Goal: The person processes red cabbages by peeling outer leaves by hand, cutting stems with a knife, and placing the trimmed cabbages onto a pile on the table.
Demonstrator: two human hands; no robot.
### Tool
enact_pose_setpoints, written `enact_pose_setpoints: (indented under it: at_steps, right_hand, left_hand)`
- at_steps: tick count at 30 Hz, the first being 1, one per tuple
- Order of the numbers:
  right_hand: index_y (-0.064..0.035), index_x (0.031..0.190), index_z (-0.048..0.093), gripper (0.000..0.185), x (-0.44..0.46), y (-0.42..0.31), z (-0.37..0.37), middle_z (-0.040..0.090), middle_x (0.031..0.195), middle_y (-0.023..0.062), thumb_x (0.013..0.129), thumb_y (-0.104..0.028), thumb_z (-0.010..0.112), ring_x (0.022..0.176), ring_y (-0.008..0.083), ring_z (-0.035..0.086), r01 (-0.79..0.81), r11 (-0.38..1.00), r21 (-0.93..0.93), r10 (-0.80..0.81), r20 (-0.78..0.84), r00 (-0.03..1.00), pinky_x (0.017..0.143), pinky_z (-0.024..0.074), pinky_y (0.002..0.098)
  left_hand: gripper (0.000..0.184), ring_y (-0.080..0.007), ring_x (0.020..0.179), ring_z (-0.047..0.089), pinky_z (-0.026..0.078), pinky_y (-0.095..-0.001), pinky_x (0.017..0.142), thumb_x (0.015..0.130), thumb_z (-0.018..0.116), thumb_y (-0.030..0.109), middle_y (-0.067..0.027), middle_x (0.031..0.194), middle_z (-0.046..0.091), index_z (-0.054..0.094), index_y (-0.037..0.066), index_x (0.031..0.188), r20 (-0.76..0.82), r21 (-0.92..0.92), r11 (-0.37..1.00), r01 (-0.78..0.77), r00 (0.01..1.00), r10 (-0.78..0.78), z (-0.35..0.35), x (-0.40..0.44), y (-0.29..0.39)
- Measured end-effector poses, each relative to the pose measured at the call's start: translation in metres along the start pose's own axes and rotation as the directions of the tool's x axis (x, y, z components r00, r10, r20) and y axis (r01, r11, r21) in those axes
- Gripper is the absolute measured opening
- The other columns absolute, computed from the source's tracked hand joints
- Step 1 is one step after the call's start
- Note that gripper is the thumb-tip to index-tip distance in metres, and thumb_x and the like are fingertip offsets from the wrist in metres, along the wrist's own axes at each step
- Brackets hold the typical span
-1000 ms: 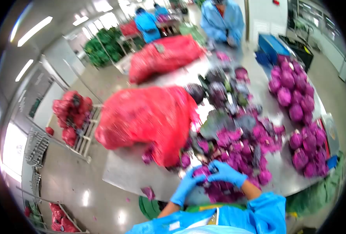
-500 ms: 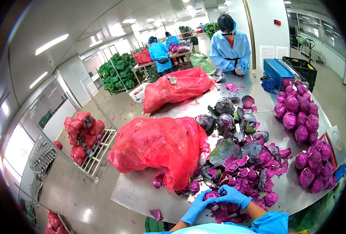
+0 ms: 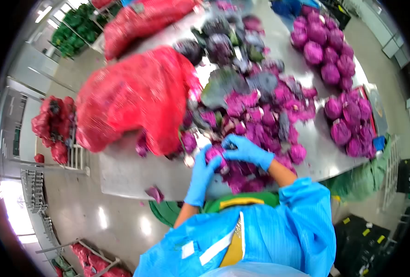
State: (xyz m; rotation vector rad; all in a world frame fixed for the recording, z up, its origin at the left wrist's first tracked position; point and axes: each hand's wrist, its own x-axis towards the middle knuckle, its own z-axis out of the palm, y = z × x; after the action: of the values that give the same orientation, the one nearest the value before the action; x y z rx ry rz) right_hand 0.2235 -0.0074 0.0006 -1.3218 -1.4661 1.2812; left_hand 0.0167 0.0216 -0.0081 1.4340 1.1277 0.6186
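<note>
My left hand [image 3: 204, 168], in a blue glove, is closed around a purple cabbage head [image 3: 214, 154] near the front edge of the metal table. Close beside it, my right hand [image 3: 246, 152], also gloved in blue, has its fingers curled over a small knife [image 3: 231, 146]; only its dark handle shows and the blade is blurred. Loose purple cabbage leaves [image 3: 255, 122] lie heaped beyond and under both hands. A large greenish outer leaf [image 3: 223, 87] lies on top of the heap.
A full red mesh bag [image 3: 135, 101] lies left on the metal table [image 3: 126, 177], another red bag [image 3: 145, 23] behind it. Untrimmed dark cabbages [image 3: 219, 48] sit at the back. Peeled purple cabbages [image 3: 329, 51] are piled at the right, several more [image 3: 350, 120] by the table edge.
My view has tilted down, so the co-workers have left the picture and my blue sleeves and apron show. Both hands remain together at the cabbage head.
</note>
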Motion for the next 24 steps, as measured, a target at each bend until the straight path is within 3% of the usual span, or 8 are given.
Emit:
enact_pose_setpoints:
  at_steps: [4, 7, 9, 13, 17, 20, 22, 24]
  right_hand:
    - [-0.0059, 0.101, 0.063, 0.026, -0.004, -0.012, -0.002, 0.063, 0.087, 0.0129, 0.083, -0.024, 0.069, 0.077, 0.0264, 0.065, 0.196, 0.882, -0.428, -0.271, -0.121, 0.955, 0.067, 0.0526, 0.0336]
    - [-0.0035, 0.103, 0.064, 0.024, -0.001, 0.0, -0.005, 0.065, 0.088, 0.0091, 0.085, -0.018, 0.071, 0.072, 0.0169, 0.064, 0.194, 0.739, -0.646, -0.407, -0.197, 0.892, 0.062, 0.0518, 0.029]
    - [-0.0066, 0.102, 0.065, 0.023, -0.004, -0.001, -0.009, 0.066, 0.087, 0.004, 0.085, -0.019, 0.073, 0.076, 0.0126, 0.062, 0.072, 0.997, -0.019, -0.074, -0.358, 0.931, 0.068, 0.0503, 0.0279]
    - [-0.0051, 0.1, 0.061, 0.042, -0.011, -0.03, -0.009, 0.061, 0.089, 0.0038, 0.073, -0.029, 0.084, 0.084, 0.0137, 0.058, -0.032, 0.998, -0.053, 0.029, -0.064, 0.998, 0.076, 0.0483, 0.0294]
    - [-0.0062, 0.094, 0.057, 0.04, 0.001, -0.014, -0.007, 0.054, 0.086, 0.0017, 0.072, -0.025, 0.084, 0.078, 0.0116, 0.048, -0.105, 0.984, 0.141, 0.1, 0.041, 0.994, 0.07, 0.0442, 0.0294]
    - [-0.0084, 0.093, 0.054, 0.04, 0.004, -0.016, -0.012, 0.049, 0.083, -0.001, 0.074, -0.029, 0.082, 0.076, 0.0097, 0.045, 0.016, 1.0, -0.002, -0.016, 0.058, 0.998, 0.066, 0.0426, 0.029]
    - [-0.0078, 0.097, 0.054, 0.041, -0.002, -0.006, -0.011, 0.052, 0.084, -0.001, 0.078, -0.032, 0.081, 0.076, 0.0099, 0.046, -0.165, 0.959, 0.23, 0.139, 0.122, 0.983, 0.067, 0.0439, 0.0285]
    - [-0.0073, 0.099, 0.056, 0.039, 0.002, 0.005, -0.011, 0.055, 0.087, -0.0002, 0.077, -0.028, 0.082, 0.079, 0.0099, 0.05, -0.214, 0.958, 0.19, 0.193, 0.124, 0.973, 0.069, 0.0453, 0.0283]
  left_hand:
    - [0.068, -0.0222, 0.118, 0.052, 0.041, -0.0344, 0.102, 0.085, 0.072, 0.026, -0.0151, 0.131, 0.051, 0.041, -0.002, 0.139, 0.027, -0.135, 0.991, -0.002, 1.0, 0.005, 0.003, 0.001, 0.005]
    - [0.068, -0.0221, 0.12, 0.05, 0.039, -0.0344, 0.104, 0.086, 0.071, 0.028, -0.0149, 0.133, 0.05, 0.04, -0.001, 0.139, 0.025, -0.134, 0.99, 0.034, 0.999, -0.031, 0.001, -0.003, 0.007]
    - [0.068, -0.0219, 0.12, 0.049, 0.038, -0.0342, 0.104, 0.086, 0.07, 0.029, -0.0153, 0.134, 0.049, 0.04, -0.001, 0.139, -0.029, -0.13, 0.99, -0.047, 0.999, 0.043, 0.004, -0.006, 0.006]
    - [0.068, -0.0222, 0.12, 0.049, 0.039, -0.0337, 0.104, 0.088, 0.068, 0.033, -0.0162, 0.134, 0.049, 0.04, -0.001, 0.14, -0.039, -0.164, 0.986, -0.042, 0.999, 0.036, 0.006, -0.004, 0.012]
    - [0.064, -0.0227, 0.115, 0.053, 0.042, -0.0344, 0.101, 0.088, 0.066, 0.034, -0.0162, 0.127, 0.053, 0.043, -0.002, 0.136, -0.038, -0.053, 0.999, -0.007, 0.999, 0.005, 0.002, -0.004, 0.018]
    - [0.058, -0.0253, 0.112, 0.056, 0.045, -0.0369, 0.098, 0.086, 0.068, 0.028, -0.0162, 0.121, 0.057, 0.048, -0.002, 0.131, -0.085, 0.101, 0.995, -0.024, 0.996, 0.033, 0.01, 0.002, -0.01]
    - [0.062, -0.0273, 0.111, 0.057, 0.045, -0.0376, 0.097, 0.086, 0.07, 0.033, -0.0183, 0.119, 0.058, 0.048, -0.002, 0.132, -0.073, 0.057, 0.997, -0.049, 0.996, 0.053, 0.01, -0.004, 0.004]
    - [0.069, -0.0279, 0.112, 0.057, 0.044, -0.0375, 0.098, 0.087, 0.067, 0.042, -0.0206, 0.121, 0.056, 0.046, -0.005, 0.133, -0.082, 0.09, 0.991, -0.1, 0.991, 0.107, 0.007, -0.005, 0.002]
